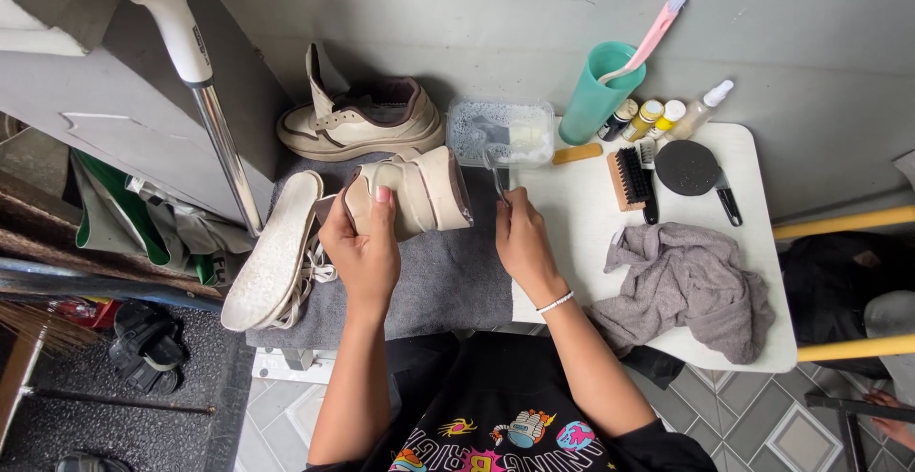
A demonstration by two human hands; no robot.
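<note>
Two shoes (362, 121), four bottles (658, 117)

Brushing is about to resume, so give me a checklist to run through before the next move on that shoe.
1. Shoe held firm: ok, the left hand wraps the beige shoe, thumb on its surface.
2. Tool in hand: ok, the right hand grips a small brush; its bristle end is hard to make out.
3. Brush touching the shoe: cannot tell, it sits close beside the shoe's edge.
4. Cleaning tub in reach: ok, the clear tub sits just behind the brush.
5. Drying cloth ready: ok, the grey cloth lies on the white table.
6. Insole out: ok, the insole lies beside the shoe.
</note>
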